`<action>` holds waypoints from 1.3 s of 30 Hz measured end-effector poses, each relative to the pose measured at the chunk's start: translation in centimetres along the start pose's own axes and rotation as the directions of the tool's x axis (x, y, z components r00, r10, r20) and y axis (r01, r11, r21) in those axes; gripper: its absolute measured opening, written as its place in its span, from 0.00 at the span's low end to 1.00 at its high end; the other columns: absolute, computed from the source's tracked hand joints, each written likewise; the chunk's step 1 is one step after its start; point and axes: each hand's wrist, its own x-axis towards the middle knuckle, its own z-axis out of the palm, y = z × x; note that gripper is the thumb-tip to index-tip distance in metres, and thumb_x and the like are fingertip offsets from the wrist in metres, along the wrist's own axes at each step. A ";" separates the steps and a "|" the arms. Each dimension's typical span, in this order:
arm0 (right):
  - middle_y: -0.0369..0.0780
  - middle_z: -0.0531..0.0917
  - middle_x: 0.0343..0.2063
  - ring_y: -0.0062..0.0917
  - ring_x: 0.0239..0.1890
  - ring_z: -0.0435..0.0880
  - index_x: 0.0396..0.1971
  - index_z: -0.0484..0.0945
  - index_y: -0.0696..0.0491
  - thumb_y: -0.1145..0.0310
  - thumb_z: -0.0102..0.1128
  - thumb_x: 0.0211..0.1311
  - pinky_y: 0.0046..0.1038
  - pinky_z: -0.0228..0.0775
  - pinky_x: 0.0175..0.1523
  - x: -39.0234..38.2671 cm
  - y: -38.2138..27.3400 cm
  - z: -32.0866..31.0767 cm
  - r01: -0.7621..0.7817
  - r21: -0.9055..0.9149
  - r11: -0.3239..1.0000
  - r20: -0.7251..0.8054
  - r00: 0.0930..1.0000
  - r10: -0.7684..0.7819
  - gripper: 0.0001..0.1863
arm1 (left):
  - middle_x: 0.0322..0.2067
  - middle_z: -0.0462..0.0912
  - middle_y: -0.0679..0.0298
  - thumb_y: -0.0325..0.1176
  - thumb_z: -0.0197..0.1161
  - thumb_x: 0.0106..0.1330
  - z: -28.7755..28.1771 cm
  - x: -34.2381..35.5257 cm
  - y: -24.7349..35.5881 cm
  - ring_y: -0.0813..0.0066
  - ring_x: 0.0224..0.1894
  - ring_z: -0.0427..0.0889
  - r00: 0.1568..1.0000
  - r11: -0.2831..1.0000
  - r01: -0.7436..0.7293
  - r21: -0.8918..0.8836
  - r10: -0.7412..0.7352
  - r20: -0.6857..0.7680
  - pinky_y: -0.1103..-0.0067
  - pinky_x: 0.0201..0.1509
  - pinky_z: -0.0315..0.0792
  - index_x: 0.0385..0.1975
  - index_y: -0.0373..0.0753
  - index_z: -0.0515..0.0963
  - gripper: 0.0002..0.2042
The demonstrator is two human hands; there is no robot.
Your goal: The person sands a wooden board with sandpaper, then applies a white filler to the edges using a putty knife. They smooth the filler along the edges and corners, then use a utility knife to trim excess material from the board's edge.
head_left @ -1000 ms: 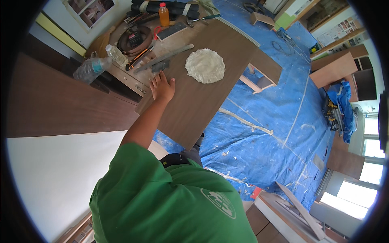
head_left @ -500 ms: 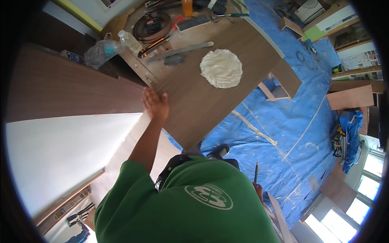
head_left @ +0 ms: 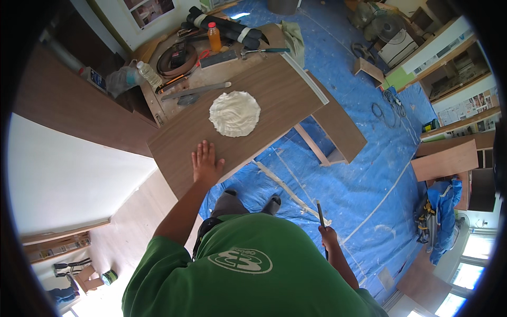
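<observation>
L hand (head_left: pixel 206 166) palm-down on the brown panel (head_left: pixel 280 95), fingers straight, thumb out, nothing held; it's near the pale disc (head_left: pixel 235 113), on the wearer's side & a bit left. R hand (head_left: pixel 328 239) closed round a thin stick (head_left: pixel 320 211), dark shaft w/ lighter tip, pointing away from wearer; well apart from disc, to its right & nearer the wearer. Panel runs under disc: long, flat, wood-grain, med. brown, lt. edging strip (head_left: pixel 305 79) at the end right of & beyond disc. Disc itself off-white, roughly round, wrinkled, ragged rim; material unclear. It takes up part of the panel's width, L hand's spot free of it. Just left of disc: grey bar (head_left: pixel 196 91) & dark flat pc. (head_left: pixel 188 99) by the panel's edge, can't tell if either overlaps it. Farther left: orange-black cutter (head_left: pixel 171 82) & clear bottle (head_left: pixel 149 75). Beyond disc, on the worktop (head_left: pixel 203 78): grey slab (head_left: pixel 218 58), orange-filled bottle (head_left: pixel 214 38) w/ red cap, black rolls (head_left: pixel 227 26) w/ pale bands, green-handled tool (head_left: pixel 272 50). Right of disc, past panel: blue sheet (head_left: pixel 369 174) over floor, somewhat creased.
</observation>
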 end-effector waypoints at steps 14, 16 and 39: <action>0.46 0.81 0.20 0.42 0.18 0.80 0.30 0.81 0.57 0.40 0.62 0.67 0.44 0.71 0.25 16.5 13.6 -2.6 0.137 -0.338 0.931 0.065 0.990 -0.123 0.29 | 0.83 0.43 0.60 0.53 0.45 0.80 3.2 -1.3 6.4 0.59 0.84 0.39 0.985 0.977 -0.171 0.126 0.173 -0.009 0.49 0.84 0.33 0.81 0.40 0.50 0.35; 0.49 0.84 0.22 0.47 0.22 0.84 0.29 0.83 0.58 0.37 0.59 0.67 0.48 0.74 0.29 19.5 20.9 -1.7 0.184 -0.470 0.863 0.080 0.983 -0.166 0.33 | 0.82 0.46 0.58 0.52 0.49 0.78 5.0 0.0 7.9 0.57 0.84 0.43 0.967 0.963 -0.252 0.094 0.255 -0.023 0.50 0.84 0.36 0.79 0.39 0.55 0.36; 0.54 0.84 0.24 0.54 0.31 0.84 0.24 0.82 0.60 0.39 0.63 0.66 0.52 0.73 0.41 16.2 1.3 -7.2 0.210 -0.622 0.755 -0.040 0.953 -0.299 0.33 | 0.59 0.79 0.63 0.33 0.67 0.60 -10.6 29.4 -6.6 0.59 0.67 0.71 0.978 0.965 -0.206 0.163 0.196 0.077 0.56 0.70 0.64 0.55 0.50 0.84 0.21</action>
